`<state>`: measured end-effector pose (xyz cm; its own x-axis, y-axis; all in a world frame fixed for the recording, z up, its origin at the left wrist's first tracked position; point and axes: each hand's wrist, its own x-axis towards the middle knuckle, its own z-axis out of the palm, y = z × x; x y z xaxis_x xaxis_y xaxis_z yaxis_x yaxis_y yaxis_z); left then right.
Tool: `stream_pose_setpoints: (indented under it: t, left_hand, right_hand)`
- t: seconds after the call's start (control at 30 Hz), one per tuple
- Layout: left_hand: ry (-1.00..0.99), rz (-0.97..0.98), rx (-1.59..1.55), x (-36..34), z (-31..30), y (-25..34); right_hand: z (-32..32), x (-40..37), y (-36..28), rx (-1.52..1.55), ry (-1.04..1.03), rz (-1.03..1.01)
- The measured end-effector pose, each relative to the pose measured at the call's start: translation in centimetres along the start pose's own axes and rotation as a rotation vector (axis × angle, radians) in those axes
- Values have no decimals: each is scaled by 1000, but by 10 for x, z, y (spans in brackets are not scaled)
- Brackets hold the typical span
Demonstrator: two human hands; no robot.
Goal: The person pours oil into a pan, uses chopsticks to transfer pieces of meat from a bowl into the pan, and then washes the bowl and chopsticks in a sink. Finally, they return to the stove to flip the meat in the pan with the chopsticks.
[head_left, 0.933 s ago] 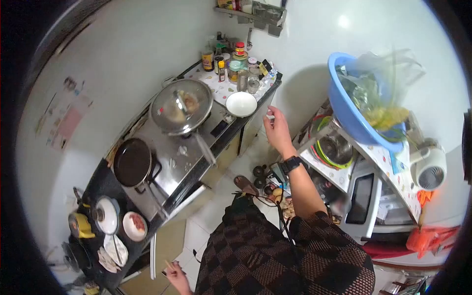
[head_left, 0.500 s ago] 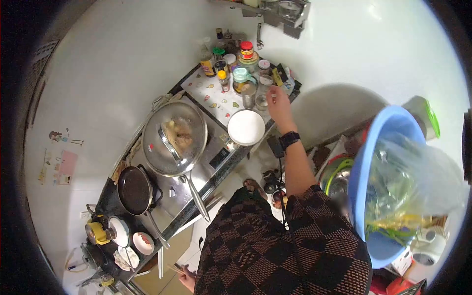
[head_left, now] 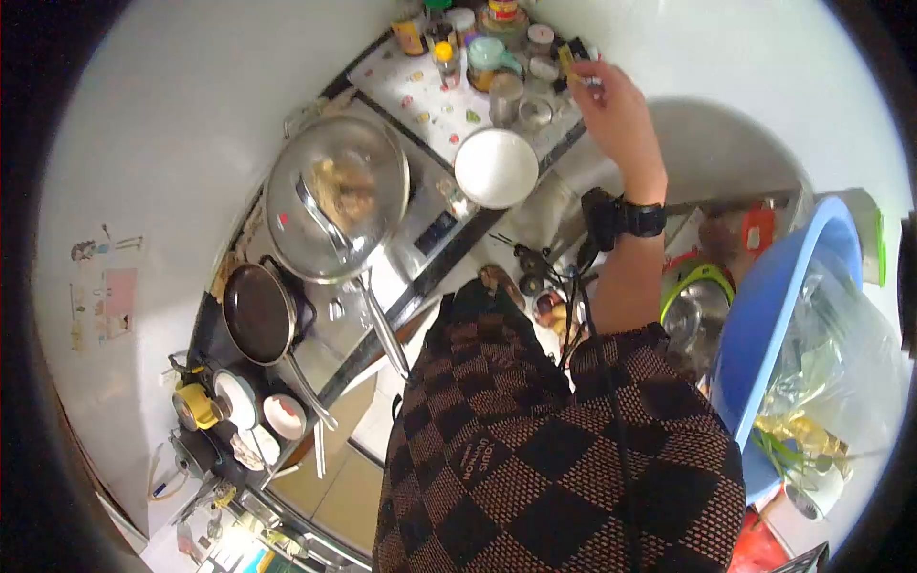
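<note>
My right hand [head_left: 619, 113] reaches over the back right corner of the counter, its fingers bent together beside a yellow-and-black packet [head_left: 566, 63]. A small pale bit shows by the fingertips; I cannot tell what they hold. Left of the hand stand an open glass jar [head_left: 536, 113], a clear cup [head_left: 505, 99] and a jar with a pale green lid [head_left: 489, 57]. Nearer to me, a white bowl [head_left: 497, 169] sits at the counter's edge. My left hand is out of view.
On the stove, a glass-lidded pan [head_left: 337, 199] with food inside stands beside a small dark frying pan [head_left: 259, 313]. Its handle and chopsticks [head_left: 320, 451] jut over the front edge. A blue basin [head_left: 778, 325] holding a plastic bag is at right.
My right hand has moved away to the right, from beside the glass jar to the packet. My left hand, with thin sticks in it, has left the view. The camera view has shifted.
</note>
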<state>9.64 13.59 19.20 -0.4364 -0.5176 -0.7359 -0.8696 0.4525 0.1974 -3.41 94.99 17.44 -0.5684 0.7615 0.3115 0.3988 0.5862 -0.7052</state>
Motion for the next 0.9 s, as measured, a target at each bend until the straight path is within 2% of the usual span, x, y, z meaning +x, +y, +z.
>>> stream_pose_setpoints:
  t: [0.07,0.17,0.23,0.3,0.33,0.43,0.47,0.5,0.57,0.7,0.8,0.87,0.9]
  left_hand:
    - [-22,-28,43,-5,-26,-12]
    - [-61,-58,94,-8,-66,-24]
    - [-92,-68,132,-6,-97,-28]
    - [-124,-70,179,-1,-130,-25]
    - [-146,-64,201,4,-147,-21]
    - [-224,2,293,27,-196,15]
    - [-247,32,323,36,-212,30]
    - [-265,75,343,42,-225,47]
    - [-295,177,383,51,-245,84]
    - [-388,436,396,48,-226,154]
    - [-310,488,368,1,-136,204]
    - [-543,557,433,-12,-101,224]
    - [-548,557,433,-17,-90,231]
  right_hand:
    - [-9,-9,-19,-46,-23,-152]
    - [-20,-19,-46,-124,-49,-212]
    - [-32,-27,-90,-48,-78,-186]
    - [-44,-33,-126,-142,-183,-128]
    - [-47,-39,-138,-146,-137,-182]
    - [-56,-33,-142,-109,-139,-253]
    - [-62,-33,-156,-146,-165,-162]
    - [-65,-31,-156,-152,-161,-171]
    - [-69,-15,-150,-126,-166,-371]
    - [-66,6,-145,-152,-180,-321]
    - [-54,20,-113,-136,-112,-315]
    - [-51,31,-94,-66,-158,-141]
    - [-50,36,-84,-71,-157,-142]
